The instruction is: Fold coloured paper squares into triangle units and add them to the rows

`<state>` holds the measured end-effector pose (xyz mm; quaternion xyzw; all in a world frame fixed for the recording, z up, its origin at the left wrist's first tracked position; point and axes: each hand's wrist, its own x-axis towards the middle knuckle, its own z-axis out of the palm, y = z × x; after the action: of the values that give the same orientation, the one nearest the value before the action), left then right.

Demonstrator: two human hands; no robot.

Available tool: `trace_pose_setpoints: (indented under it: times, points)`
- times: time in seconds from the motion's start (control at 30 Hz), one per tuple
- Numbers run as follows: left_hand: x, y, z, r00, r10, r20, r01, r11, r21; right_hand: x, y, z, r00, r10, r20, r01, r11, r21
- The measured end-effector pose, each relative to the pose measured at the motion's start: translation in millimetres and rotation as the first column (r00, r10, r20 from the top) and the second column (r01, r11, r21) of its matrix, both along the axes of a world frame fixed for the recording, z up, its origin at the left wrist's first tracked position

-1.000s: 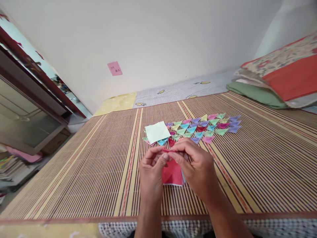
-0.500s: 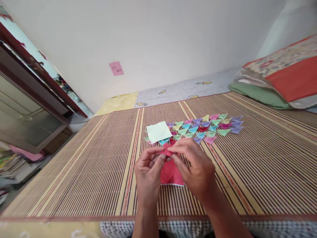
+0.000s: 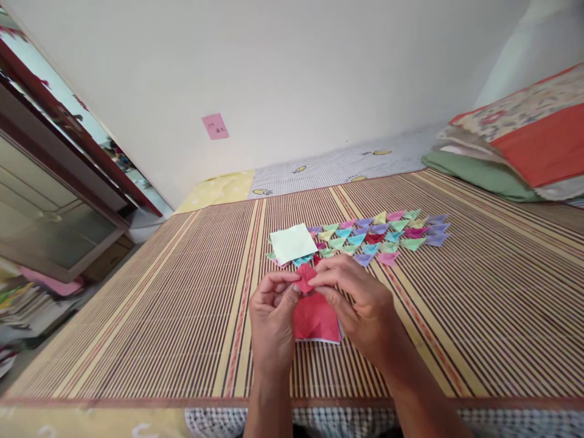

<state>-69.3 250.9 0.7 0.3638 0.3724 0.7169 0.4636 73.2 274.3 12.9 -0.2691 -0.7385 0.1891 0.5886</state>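
Observation:
Between both hands, at the middle of the head view, is a small folded piece of red paper. My left hand pinches its left side between thumb and fingers. The right side is pinched by my right hand. Below the fingers a stack of square red paper lies on the mat, with pale edges showing under the top sheet. Just beyond the hands, rows of small folded paper pieces in several colours cover part of the mat. A pale green sheet lies over the left end of those rows.
A striped bamboo mat covers the bed. Folded bedding is piled at the far right. A pink note is stuck on the white wall. At left stand a glass-fronted cabinet and stacked books.
The red folded piece has turned between my fingers and now shows a broader, more upright face. My hands have shifted slightly, both still pinching it.

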Motion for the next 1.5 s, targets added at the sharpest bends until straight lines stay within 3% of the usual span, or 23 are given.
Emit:
trace_pose_setpoints:
  times: [0.13, 0.27, 0.7, 0.8, 0.97, 1.23, 1.4, 1.5]
  points:
    - [-1, 0, 1.3, 0.999, 0.038, -0.006, -0.038, 0.999, -0.004, 0, -4, 1.3, 1.0, -0.012, -0.027, 0.01, 0.998, -0.055]
    - [-2, -3, 1.0, 0.998, 0.023, -0.052, -0.023, 1.0, -0.008, -3, -7, 1.1, 0.988, -0.118, -0.098, 0.105, 0.986, -0.13]
    - [1, -7, 5.3, 1.0, 0.028, -0.008, -0.028, 0.996, -0.08, 0, -3, -0.6, 0.996, -0.083, -0.026, 0.083, 0.996, 0.011]
    - [4, -7, 7.6, 1.0, 0.031, -0.004, -0.031, 0.995, -0.094, 0, -3, -1.6, 0.997, -0.075, -0.031, 0.075, 0.997, -0.012]
    - [8, -8, 9.6, 0.999, 0.032, -0.01, -0.033, 0.996, -0.085, -1, -5, -1.9, 0.996, -0.023, -0.089, 0.009, 0.988, -0.154]
    - [10, -13, 10.1, 0.991, 0.098, -0.09, -0.1, 0.995, -0.017, 1, -5, -0.6, 0.978, 0.06, -0.198, -0.107, 0.965, -0.237]
    - [13, -18, 9.4, 0.976, 0.128, -0.178, -0.123, 0.992, 0.039, 3, -3, -2.9, 0.901, 0.178, -0.396, -0.314, 0.896, -0.313]
    - [13, -17, 8.6, 0.972, 0.137, -0.192, -0.121, 0.988, 0.094, 3, -1, -6.7, 0.848, 0.186, -0.496, -0.396, 0.845, -0.36]
